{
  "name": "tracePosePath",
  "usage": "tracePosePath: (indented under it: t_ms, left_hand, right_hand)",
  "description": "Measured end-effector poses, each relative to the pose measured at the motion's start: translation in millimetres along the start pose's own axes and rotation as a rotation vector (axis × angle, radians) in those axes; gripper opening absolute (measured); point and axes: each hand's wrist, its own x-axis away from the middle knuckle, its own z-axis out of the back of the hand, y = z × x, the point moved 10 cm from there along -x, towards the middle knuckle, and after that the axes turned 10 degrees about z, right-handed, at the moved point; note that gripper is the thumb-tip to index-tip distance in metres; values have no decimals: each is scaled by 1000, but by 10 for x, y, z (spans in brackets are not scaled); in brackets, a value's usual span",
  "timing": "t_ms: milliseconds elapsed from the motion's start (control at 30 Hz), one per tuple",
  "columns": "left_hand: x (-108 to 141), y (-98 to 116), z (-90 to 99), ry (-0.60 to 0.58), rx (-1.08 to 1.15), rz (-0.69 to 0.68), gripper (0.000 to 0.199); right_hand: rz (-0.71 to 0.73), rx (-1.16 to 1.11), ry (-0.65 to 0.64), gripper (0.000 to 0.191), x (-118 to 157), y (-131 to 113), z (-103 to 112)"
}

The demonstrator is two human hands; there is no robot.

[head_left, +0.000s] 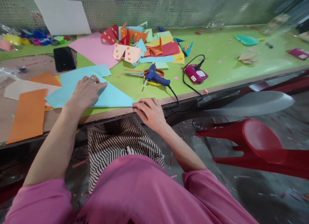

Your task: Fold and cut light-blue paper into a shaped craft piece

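A folded sheet of light blue paper lies at the table's front edge, with a long crease along its near side. My left hand presses down on its middle, fingers curled under and thumb pointing right. At the sheet's pointed right corner, my right hand pinches the tip between thumb and fingers. Just beyond that corner lie a blue glue gun and scissors with orange-yellow handles, the gun partly covering them. Left of the blue sheet are pieces of orange paper and white paper.
A black phone lies beside pink paper. Folded coloured paper pieces pile up at the back. A magenta power adapter sits to the right, its black cable trailing over the edge. Red stools stand on the littered floor.
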Motion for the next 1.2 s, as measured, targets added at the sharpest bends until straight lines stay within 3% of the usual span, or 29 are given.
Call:
tracePosePath:
  t_ms: [133,333,600,867,1067,1200]
  left_hand:
    - [16,149,42,-48,-27,-24,57]
    - [103,321,58,-69,-56,2,95]
    - [165,301,13,-31,-83,35,97]
    - [68,271,60,-34,-74,62,96]
    - [47,272,49,-28,-85,47,99]
    - [52,275,40,-45,-90,52,98]
  right_hand:
    - [-12,-7,-4,30,-6,7,6]
    - [-22,-61,34,33,25,38,40]
    - [-141,-138,150,29,117,199,162]
    - [-160,-79,60,27,-49,246,41]
    - [-51,-62,-44,32,-146,141,-12]
    - [-55,-22,-72,34,-134,145,-16]
